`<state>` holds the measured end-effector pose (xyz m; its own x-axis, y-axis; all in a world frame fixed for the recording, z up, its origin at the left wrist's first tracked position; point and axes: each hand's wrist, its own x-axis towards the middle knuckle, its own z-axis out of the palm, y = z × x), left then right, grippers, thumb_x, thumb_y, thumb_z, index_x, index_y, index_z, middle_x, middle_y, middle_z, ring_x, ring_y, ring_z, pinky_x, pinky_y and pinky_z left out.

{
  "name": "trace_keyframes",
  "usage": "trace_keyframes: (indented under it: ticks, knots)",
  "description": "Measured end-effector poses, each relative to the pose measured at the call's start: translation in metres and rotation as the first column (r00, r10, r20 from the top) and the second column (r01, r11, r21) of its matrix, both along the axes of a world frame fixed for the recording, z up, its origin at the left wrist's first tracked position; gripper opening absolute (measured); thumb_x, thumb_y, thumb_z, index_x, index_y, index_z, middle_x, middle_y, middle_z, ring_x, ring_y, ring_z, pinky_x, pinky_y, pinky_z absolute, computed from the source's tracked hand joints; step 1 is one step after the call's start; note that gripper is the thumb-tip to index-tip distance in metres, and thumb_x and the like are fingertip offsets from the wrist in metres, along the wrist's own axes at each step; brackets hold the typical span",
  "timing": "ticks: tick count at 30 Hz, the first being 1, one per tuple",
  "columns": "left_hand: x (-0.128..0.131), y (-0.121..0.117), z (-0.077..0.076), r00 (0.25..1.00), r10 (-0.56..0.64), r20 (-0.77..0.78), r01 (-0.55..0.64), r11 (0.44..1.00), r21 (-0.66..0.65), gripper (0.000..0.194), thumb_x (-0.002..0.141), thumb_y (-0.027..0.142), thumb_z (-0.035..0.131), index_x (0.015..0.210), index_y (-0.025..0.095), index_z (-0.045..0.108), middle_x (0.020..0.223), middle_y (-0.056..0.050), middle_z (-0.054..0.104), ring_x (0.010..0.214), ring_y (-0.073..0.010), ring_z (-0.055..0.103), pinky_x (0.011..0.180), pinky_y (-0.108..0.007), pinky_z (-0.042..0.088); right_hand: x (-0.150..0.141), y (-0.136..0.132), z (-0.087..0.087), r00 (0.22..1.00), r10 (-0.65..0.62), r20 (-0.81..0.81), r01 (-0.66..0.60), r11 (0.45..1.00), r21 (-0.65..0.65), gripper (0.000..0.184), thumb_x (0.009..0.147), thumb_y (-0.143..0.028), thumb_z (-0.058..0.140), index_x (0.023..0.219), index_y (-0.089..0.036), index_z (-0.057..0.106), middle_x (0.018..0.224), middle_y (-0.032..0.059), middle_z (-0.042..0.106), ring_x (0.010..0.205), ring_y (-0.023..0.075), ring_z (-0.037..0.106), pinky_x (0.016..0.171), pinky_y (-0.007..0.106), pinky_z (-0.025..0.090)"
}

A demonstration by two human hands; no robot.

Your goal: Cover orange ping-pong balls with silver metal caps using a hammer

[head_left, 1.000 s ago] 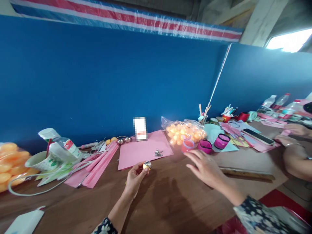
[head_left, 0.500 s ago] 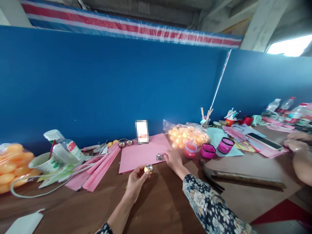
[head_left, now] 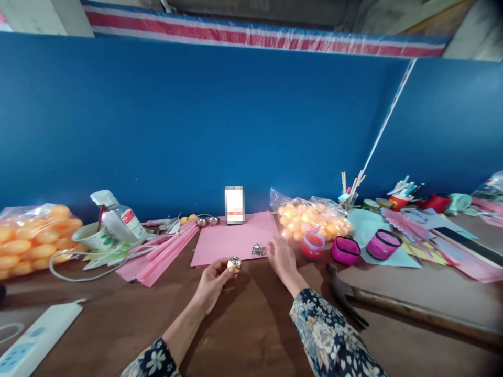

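Between the thumb and fingers of my left hand [head_left: 214, 283] is an orange ball [head_left: 234, 265], its upper side covered with shiny silver thumbtacks. A small heap of silver thumbtacks [head_left: 258, 249] lies near the front edge of a pink paper sheet [head_left: 231, 241]. My right hand [head_left: 282, 259] rests just right of that heap, its fingers curled together; whatever may be between the fingertips is hidden. Two silver-covered balls [head_left: 207, 221] sit at the sheet's back left corner.
Bags of orange balls [head_left: 310, 217] [head_left: 37, 238] stand right and far left. A red cup [head_left: 313, 246], magenta fabric rings [head_left: 346, 250] and a hammer [head_left: 408, 303] lie to the right. Pink strips [head_left: 168, 251], a bottle [head_left: 121, 220] and a power strip [head_left: 39, 335] are leftward.
The camera view has turned slightly left and down, so the other person's arm at the right has left the picture. Both hands keep nearly the same places; the left still holds the ball.
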<state>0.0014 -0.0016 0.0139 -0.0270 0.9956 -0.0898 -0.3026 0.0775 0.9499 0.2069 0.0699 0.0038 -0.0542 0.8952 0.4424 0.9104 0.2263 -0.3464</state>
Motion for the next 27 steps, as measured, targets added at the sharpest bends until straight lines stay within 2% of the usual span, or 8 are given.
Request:
trace_keyframes:
  ticks: [6, 9, 13, 16, 22, 27]
  knots:
    - [0.0, 0.001, -0.002, 1.0, -0.011, -0.02, 0.012, 1.0, 0.015, 0.034, 0.067, 0.031, 0.071, 0.096, 0.013, 0.065, 0.091, -0.007, 0.067, 0.081, -0.0146, 0.062, 0.073, -0.024, 0.051, -0.002, 0.001, 0.0, 0.997, 0.009, -0.074, -0.005, 0.999, 0.049, 0.014, 0.08, -0.016, 0.047, 0.086, -0.02, 0.059, 0.081, 0.0034, 0.063, 0.076, 0.0169, 0.055, 0.067, 0.024, 0.035]
    - [0.001, 0.0, -0.001, 1.0, 0.0, 0.006, 0.0, 1.0, 0.019, 0.035, 0.067, 0.031, 0.071, 0.096, 0.014, 0.065, 0.092, -0.007, 0.067, 0.08, -0.0139, 0.062, 0.072, -0.023, 0.051, -0.002, 0.002, -0.003, 0.994, 0.023, -0.102, -0.016, 0.998, 0.065, 0.015, 0.082, -0.019, 0.044, 0.084, -0.02, 0.059, 0.081, 0.0042, 0.062, 0.076, 0.0172, 0.055, 0.068, 0.025, 0.036]
    - [0.001, -0.002, 0.0, 0.996, 0.001, 0.087, -0.003, 1.0, 0.027, 0.047, 0.07, 0.033, 0.069, 0.113, 0.018, 0.058, 0.094, -0.007, 0.066, 0.078, -0.0141, 0.063, 0.07, -0.025, 0.051, 0.0, 0.003, -0.006, 0.989, 0.048, -0.141, -0.038, 0.997, 0.073, 0.019, 0.085, -0.021, 0.041, 0.082, -0.019, 0.059, 0.079, 0.0045, 0.063, 0.078, 0.0183, 0.056, 0.068, 0.026, 0.037]
    - [0.0, 0.0, -0.002, 0.991, -0.02, 0.131, 0.018, 1.0, 0.021, 0.05, 0.071, 0.034, 0.067, 0.118, 0.02, 0.055, 0.094, -0.006, 0.066, 0.077, -0.0143, 0.064, 0.071, -0.026, 0.051, 0.001, 0.002, -0.007, 0.984, 0.052, -0.173, -0.04, 0.997, 0.072, 0.019, 0.084, -0.021, 0.04, 0.081, -0.019, 0.059, 0.079, 0.0048, 0.064, 0.077, 0.0189, 0.058, 0.067, 0.026, 0.039]
    - [0.0, 0.002, -0.002, 0.987, -0.001, 0.161, 0.002, 1.0, -0.002, 0.047, 0.067, 0.032, 0.072, 0.11, 0.018, 0.061, 0.092, -0.008, 0.067, 0.08, -0.0154, 0.063, 0.072, -0.026, 0.051, 0.002, 0.005, -0.008, 0.966, 0.024, -0.258, -0.012, 0.999, 0.05, 0.018, 0.082, -0.023, 0.041, 0.082, -0.019, 0.059, 0.079, 0.0063, 0.066, 0.077, 0.0202, 0.06, 0.068, 0.028, 0.042]
    - [0.0, 0.0, 0.002, 0.982, 0.018, 0.186, -0.017, 1.0, -0.007, 0.034, 0.066, 0.033, 0.072, 0.095, 0.016, 0.065, 0.088, -0.006, 0.068, 0.076, -0.0148, 0.063, 0.07, -0.027, 0.051, 0.002, 0.01, -0.012, 0.941, -0.001, -0.337, 0.005, 1.0, 0.013, 0.016, 0.078, -0.026, 0.045, 0.077, -0.019, 0.059, 0.078, 0.0059, 0.067, 0.073, 0.0198, 0.062, 0.065, 0.029, 0.045]
